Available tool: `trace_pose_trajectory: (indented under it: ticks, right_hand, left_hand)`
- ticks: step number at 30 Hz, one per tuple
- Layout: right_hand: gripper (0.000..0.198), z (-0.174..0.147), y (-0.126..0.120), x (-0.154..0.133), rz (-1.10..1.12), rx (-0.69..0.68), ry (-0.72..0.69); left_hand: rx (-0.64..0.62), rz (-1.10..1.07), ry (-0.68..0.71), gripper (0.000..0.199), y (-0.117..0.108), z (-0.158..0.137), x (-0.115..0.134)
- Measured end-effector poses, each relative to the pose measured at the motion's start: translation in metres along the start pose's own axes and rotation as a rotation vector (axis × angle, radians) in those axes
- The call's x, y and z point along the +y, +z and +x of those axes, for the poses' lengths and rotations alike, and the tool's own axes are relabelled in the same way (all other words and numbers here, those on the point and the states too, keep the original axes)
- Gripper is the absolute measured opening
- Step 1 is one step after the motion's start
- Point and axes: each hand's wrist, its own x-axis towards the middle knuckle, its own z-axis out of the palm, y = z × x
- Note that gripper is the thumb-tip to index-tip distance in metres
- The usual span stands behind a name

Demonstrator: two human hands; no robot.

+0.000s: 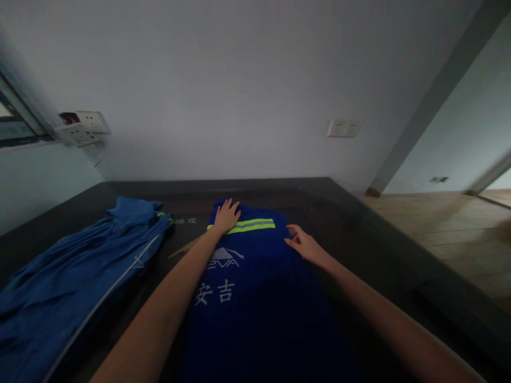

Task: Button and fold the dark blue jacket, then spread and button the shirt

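A dark blue work jacket (255, 266) lies on the dark table in front of me. It carries a yellow-green and silver reflective stripe, a pale logo and white characters. My left hand (227, 216) rests flat on its far left part, fingers spread across the end of the stripe. At the jacket's far right edge is my right hand (302, 242), its thumb and index finger curved with a gap between them. Whether those fingertips touch the cloth I cannot tell. Both forearms reach in from the near side, and the left one covers part of the logo.
A lighter blue garment (91, 266) with a white line along it lies on the left of the table (343, 213). Behind stands a white wall with a socket plate (344, 128); a power strip (77, 134) hangs at far left. Wooden floor (447, 218) shows on the right.
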Motion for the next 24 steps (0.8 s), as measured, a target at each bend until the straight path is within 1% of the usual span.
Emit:
trace_pose_trajectory:
  ticks: [2,5,7,10,12,13,16,18,19,21,22,24]
  right_hand:
    - [0.049,-0.008,0.005,-0.004,-0.113,0.041,-0.079]
    - [0.038,-0.021,0.007,-0.003,-0.219,0.058,-0.151]
    - [0.033,-0.027,0.007,-0.001,-0.275,0.054,-0.161]
    - [0.035,-0.031,0.01,-0.001,-0.373,0.04,-0.128]
    - [0.038,-0.031,0.013,-0.004,-0.473,0.025,-0.086]
    - [0.04,-0.032,0.015,-0.006,-0.533,0.012,-0.065]
    - [0.047,-0.035,0.019,-0.012,-0.708,-0.019,-0.022]
    - [0.049,-0.038,0.016,-0.015,-0.778,-0.033,-0.021]
    - [0.049,-0.04,0.013,-0.016,-0.798,-0.036,-0.027]
    - [0.047,-0.042,0.005,-0.019,-0.81,-0.018,-0.053]
    - [0.045,-0.042,0.0,-0.022,-0.806,0.012,-0.074]
    - [0.043,-0.036,-0.006,-0.033,-0.776,0.104,-0.136]
  left_hand:
    - [-0.07,0.006,0.001,0.055,0.005,0.001,0.0]
    - [-0.117,0.017,-0.007,0.063,0.01,0.002,-0.002]
    - [-0.142,0.018,-0.016,0.068,0.012,0.003,-0.003]
    - [-0.16,0.019,-0.014,0.069,0.012,0.005,-0.004]
    - [-0.122,0.019,0.0,0.066,0.012,0.003,-0.004]
    - [-0.074,0.019,0.016,0.063,0.011,0.002,-0.003]
    - [0.147,0.01,0.13,0.048,0.004,-0.006,0.003]
    - [0.256,0.001,0.24,0.04,-0.003,-0.012,0.008]
    - [0.278,-0.006,0.288,0.038,-0.007,-0.015,0.011]
    - [0.274,-0.023,0.334,0.034,-0.015,-0.019,0.018]
    - [0.258,-0.031,0.331,0.032,-0.017,-0.021,0.022]
    - [0.217,-0.041,0.283,0.031,-0.019,-0.024,0.031]
